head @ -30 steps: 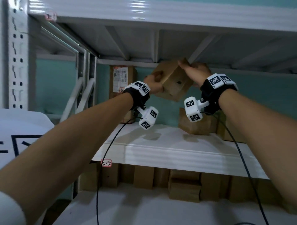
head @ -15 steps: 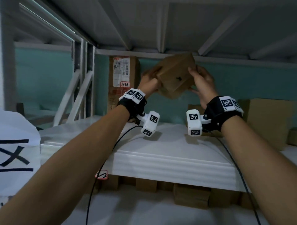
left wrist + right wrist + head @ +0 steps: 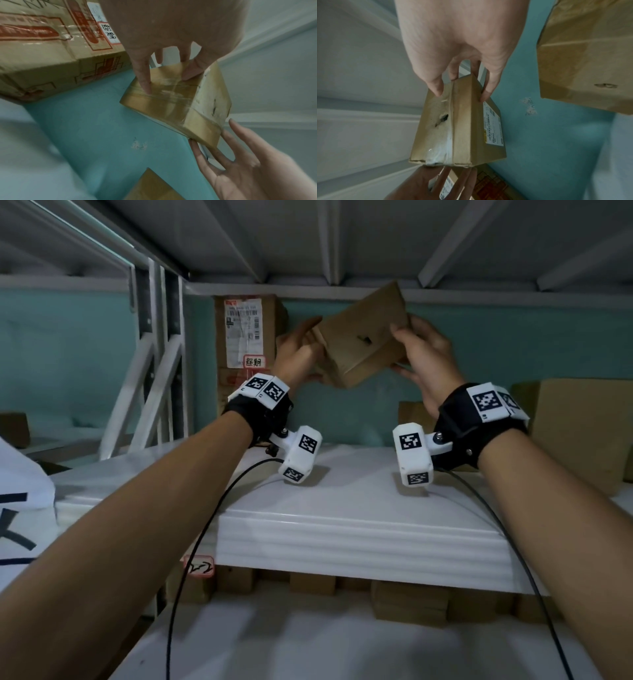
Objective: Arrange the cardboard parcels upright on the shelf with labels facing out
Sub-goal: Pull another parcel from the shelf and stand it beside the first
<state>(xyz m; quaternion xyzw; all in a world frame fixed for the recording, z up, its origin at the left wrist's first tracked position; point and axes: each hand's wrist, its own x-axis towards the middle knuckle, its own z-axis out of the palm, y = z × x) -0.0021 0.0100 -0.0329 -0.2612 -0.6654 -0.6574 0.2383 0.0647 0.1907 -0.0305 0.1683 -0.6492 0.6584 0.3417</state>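
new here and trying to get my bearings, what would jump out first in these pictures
The small parcel held tilted in mid-air between the left hand and right hand, above the white shelf. Its label is on the side turned to the teal wall, away from the person. Behind the left hand a tall box stands upright at the back of the shelf, label out.

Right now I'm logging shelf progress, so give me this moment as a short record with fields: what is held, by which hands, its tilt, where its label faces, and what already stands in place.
held item: small cardboard parcel
held by: left hand and right hand, one at each end
tilt: tilted, in the air above the white shelf
label: on the side facing the teal wall
already standing: tall labelled carton, upright, label facing out
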